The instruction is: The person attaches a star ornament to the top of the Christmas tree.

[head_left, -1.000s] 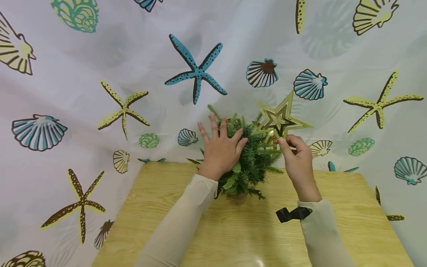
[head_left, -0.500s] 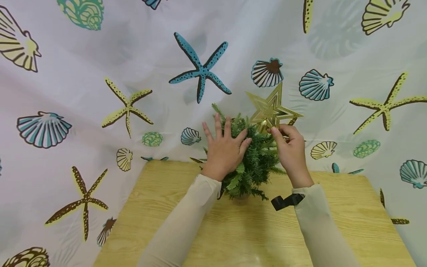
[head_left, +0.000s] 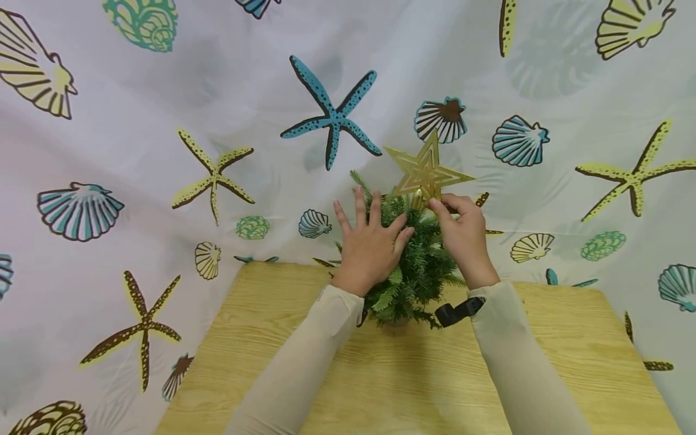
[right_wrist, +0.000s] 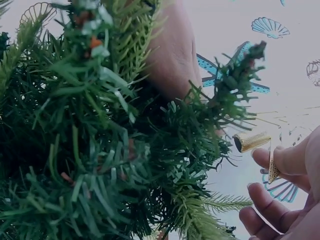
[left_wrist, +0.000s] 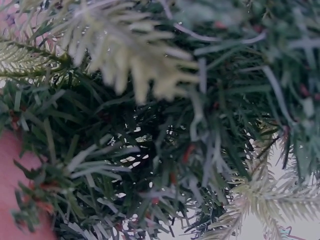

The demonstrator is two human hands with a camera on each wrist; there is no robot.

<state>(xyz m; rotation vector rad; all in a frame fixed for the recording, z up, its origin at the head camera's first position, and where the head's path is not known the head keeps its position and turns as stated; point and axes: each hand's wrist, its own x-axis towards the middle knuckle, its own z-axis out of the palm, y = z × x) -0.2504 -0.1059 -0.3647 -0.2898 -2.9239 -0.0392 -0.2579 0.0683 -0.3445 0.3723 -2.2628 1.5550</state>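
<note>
A small artificial Christmas tree [head_left: 418, 266] stands on the wooden table. My left hand [head_left: 368, 252] rests on its upper left side with fingers spread. In the left wrist view, green branches [left_wrist: 150, 110] fill most of the picture, and only a blurred edge of the hand shows at the left. A gold star tree topper [head_left: 426, 172] is tilted just above the treetop. My right hand [head_left: 466, 238] pinches its lower point between thumb and fingers. The topper's hollow cone [right_wrist: 252, 141] faces the branches in the right wrist view, apart from them.
The wooden table [head_left: 283, 338] reaches back to a white curtain [head_left: 261, 78] printed with shells and starfish. A black strap mount [head_left: 459, 312] sits on the right wrist, close to the tree's lower right branches.
My right hand has moved left and slightly up with the star topper, bringing it from the tree's right side to above its top. The left hand keeps its place on the tree.
</note>
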